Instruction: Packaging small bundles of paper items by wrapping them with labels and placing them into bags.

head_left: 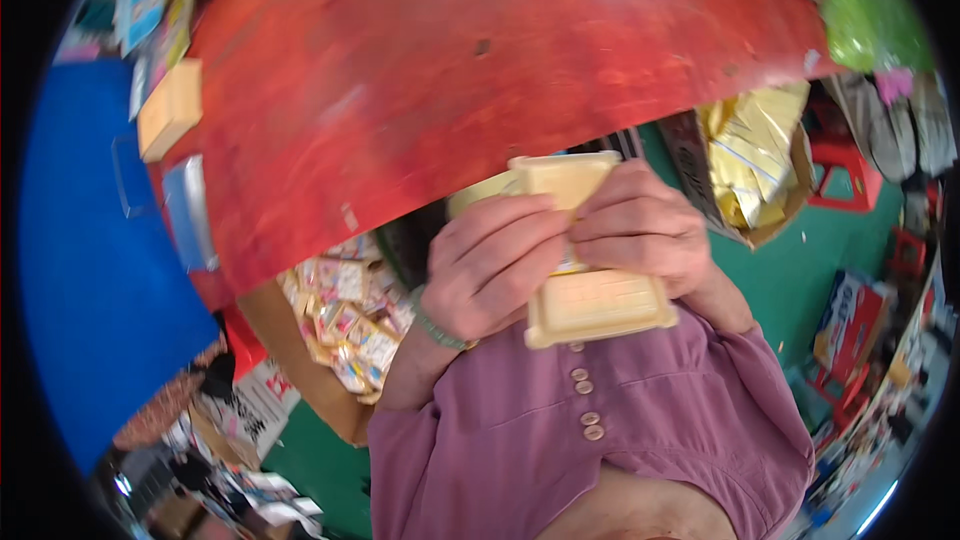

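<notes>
Between the red tabletop (500,60) and a mauve shirt (500,420), I see the left hand (495,260) and right hand (640,230) pinching a cream plastic container (600,312) by its middle. Uneven finger pressure could, I judge, bend it or drop it. Its long axis runs from tabletop toward shirt, near end slightly rightward.

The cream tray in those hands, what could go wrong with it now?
1. The cream tray might slip: the left hand and right hand hold it by the fingers, past the near edge of the red table, so the table may not catch it.
2. If dropped, it could land on the green floor or among the packets in the open carton.
</notes>
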`<state>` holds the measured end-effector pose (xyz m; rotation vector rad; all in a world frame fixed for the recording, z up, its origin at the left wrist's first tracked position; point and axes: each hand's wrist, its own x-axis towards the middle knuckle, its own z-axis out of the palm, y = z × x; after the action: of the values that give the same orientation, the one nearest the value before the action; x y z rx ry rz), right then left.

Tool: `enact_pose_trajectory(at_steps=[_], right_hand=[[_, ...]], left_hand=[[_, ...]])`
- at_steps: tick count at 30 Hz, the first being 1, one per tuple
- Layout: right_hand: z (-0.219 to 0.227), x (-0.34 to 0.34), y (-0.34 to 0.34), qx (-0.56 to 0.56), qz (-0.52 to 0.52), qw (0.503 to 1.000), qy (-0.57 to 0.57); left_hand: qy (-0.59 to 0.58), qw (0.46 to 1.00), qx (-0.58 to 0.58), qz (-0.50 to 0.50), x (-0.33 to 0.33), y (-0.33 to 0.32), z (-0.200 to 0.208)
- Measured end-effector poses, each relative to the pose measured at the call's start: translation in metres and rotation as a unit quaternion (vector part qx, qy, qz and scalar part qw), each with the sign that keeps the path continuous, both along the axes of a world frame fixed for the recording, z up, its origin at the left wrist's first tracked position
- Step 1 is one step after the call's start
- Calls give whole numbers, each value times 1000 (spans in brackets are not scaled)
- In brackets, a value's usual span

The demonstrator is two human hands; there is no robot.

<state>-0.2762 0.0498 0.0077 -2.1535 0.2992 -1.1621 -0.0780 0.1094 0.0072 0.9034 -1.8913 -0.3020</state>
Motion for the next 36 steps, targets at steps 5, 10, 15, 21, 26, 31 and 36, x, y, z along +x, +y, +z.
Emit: enact_pose_trajectory(at_steps=[5,10,15,21,26,31,36], right_hand=[[3,6,7,-9,-17,1000,15],[9,24,10,56,38,996,56],[-1,52,16,161,127,964,170],[-15,45,15,240,104,933,247],[-26,33,21,301,102,908,274],[-25,31,26,286,98,910,284],[-36,8,23,262,13,917,302]], left_hand=[[57,997,-42,-20,-2,-2,-16],[98,994,-14,40,4,22,-25],[134,964,140,182,30,68,-32],[353,808,300,365,92,143,-61],[375,731,341,457,152,162,-94],[454,715,257,466,237,197,-209],[218,790,96,566,199,124,-55]])
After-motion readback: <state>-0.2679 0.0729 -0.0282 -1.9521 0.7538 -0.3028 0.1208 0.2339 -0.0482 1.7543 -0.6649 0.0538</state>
